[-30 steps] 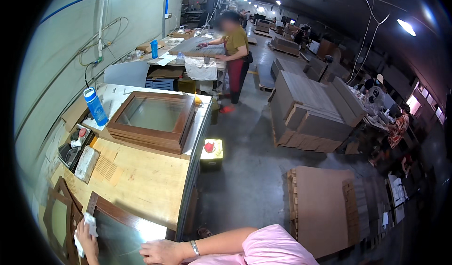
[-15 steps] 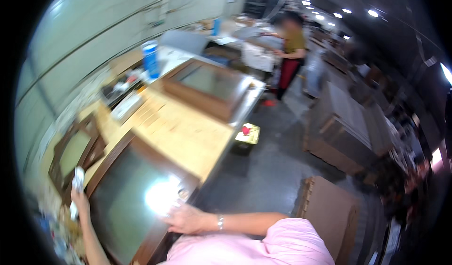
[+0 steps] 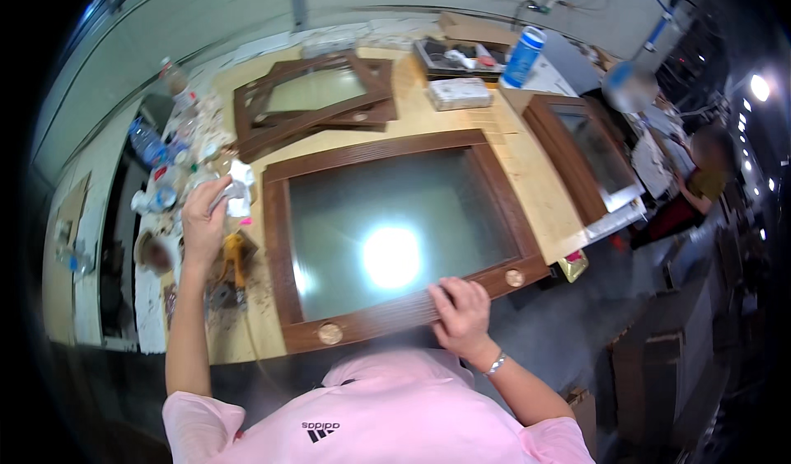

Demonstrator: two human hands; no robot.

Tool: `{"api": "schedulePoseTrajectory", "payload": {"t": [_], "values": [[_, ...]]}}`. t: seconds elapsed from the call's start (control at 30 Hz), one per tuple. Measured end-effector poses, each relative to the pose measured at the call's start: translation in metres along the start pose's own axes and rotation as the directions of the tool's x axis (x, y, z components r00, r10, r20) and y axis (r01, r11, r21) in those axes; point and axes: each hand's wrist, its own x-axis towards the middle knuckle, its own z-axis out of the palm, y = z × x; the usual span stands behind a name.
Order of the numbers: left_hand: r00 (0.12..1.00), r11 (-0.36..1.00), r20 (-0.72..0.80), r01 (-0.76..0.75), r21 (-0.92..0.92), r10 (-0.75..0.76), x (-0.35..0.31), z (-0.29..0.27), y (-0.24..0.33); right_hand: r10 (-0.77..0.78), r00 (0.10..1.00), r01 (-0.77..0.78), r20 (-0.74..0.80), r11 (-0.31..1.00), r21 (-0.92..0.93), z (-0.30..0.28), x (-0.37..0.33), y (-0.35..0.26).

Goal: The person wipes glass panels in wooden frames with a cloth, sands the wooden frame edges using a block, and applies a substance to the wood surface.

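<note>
A brown wooden-framed glass panel point(image 3: 371, 324) lies flat in front of me, a bright reflection on its glass. My right hand point(image 3: 463, 317) grips the near rail, fingers curled over the wood. Two round light discs show on that rail, one near each corner. My left hand point(image 3: 204, 221) is off the panel's left side, closed on a crumpled white wipe point(image 3: 240, 190); part of the wipe is hidden by the fingers. Just below that hand lies a yellow hand tool point(image 3: 234, 258), its kind unclear.
Smaller wooden frames point(image 3: 317, 97) are stacked behind the panel. Plastic bottles point(image 3: 148, 144) and litter crowd the left. A white box point(image 3: 460, 94), a black tray point(image 3: 428, 56) and a blue canister point(image 3: 524, 57) stand at the back. Another framed panel point(image 3: 568, 151) lies right; beyond it stands a person point(image 3: 704, 184).
My view has swung left and straightened over the panel. The right hand has shifted along the near rail; the left still holds the wipe, now raised beside the panel's left edge.
</note>
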Motion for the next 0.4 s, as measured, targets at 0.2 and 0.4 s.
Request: {"api": "schedulePoseTrajectory", "payload": {"t": [0.2,0.4], "values": [[0.610,0.853,0.597,-0.386,-0.350,0.521,-0.072,0.003,0.111,0.015,0.998,-0.020,-0.069,0.997,-0.076,0.004,-0.010,0.001],[0.970,0.977,-0.138,0.185,-0.102,-0.198,-0.062,-0.014,-0.038,-0.038,0.994,0.029,-0.101,0.996,-0.082,0.007,-0.006,-0.001]]}}
